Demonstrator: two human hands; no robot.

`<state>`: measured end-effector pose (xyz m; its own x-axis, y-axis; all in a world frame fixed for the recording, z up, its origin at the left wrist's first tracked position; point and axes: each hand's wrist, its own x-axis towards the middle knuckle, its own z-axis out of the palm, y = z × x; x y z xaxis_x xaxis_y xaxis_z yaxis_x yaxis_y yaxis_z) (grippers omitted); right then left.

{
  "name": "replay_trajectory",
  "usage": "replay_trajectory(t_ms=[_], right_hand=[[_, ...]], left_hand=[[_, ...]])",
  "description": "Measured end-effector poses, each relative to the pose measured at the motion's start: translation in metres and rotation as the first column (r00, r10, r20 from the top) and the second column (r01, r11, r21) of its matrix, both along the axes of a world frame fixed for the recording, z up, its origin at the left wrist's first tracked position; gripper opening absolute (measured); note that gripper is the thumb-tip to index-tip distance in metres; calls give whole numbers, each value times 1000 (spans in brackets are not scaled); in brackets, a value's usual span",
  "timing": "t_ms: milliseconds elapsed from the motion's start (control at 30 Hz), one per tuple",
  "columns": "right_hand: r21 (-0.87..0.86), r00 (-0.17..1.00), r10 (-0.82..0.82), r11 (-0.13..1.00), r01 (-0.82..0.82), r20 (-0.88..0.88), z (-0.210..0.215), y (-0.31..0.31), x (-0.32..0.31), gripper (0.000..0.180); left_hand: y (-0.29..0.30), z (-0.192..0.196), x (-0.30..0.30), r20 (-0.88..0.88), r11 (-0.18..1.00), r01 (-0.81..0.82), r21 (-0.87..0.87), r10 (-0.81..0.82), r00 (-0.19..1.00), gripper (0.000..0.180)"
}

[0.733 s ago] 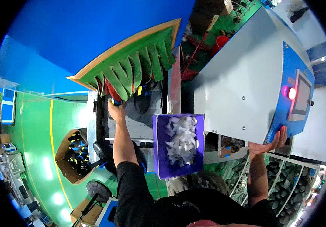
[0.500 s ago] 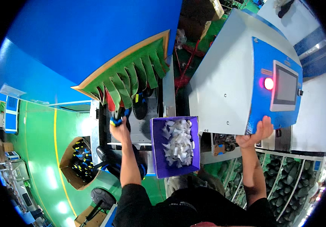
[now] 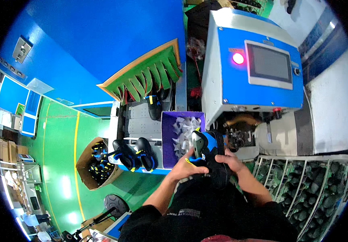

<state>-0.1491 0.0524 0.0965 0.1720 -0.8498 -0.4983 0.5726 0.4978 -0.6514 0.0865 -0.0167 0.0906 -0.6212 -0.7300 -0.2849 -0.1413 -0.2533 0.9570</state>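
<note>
Both hands moved in from conveyor and machine; left hand [image 3: 187, 167], right hand [image 3: 230, 161] gripping black-blue shoe [image 3: 208, 151], yellow accents.

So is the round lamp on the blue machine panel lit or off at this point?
Lit. The round lamp glows bright red-pink with a halo, left of the dark touchscreen on the blue panel.

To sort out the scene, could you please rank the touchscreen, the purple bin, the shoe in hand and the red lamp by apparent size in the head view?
1. Purple bin and touchscreen: too alike to rank.
2. Shoe held by both hands, though nearness enlarges it.
3. Red lamp.
</note>
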Motion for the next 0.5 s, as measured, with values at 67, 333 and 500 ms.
replay_trajectory(t_ms=[67, 333, 500], right_hand=[[195, 975, 82, 973, -123, 206, 6, 19, -25, 57], [114, 960, -216, 974, 197, 180, -36, 100, -96, 63], [-55, 955, 3, 998, -20, -297, -34, 128, -126, 94]], left_hand=[[10, -7, -3, 156, 968, 240, -76, -226, 962, 73], [72, 31, -64, -61, 853, 471, 224, -470, 880, 19], [85, -23, -91, 220, 957, 217, 193, -258, 941, 52]])
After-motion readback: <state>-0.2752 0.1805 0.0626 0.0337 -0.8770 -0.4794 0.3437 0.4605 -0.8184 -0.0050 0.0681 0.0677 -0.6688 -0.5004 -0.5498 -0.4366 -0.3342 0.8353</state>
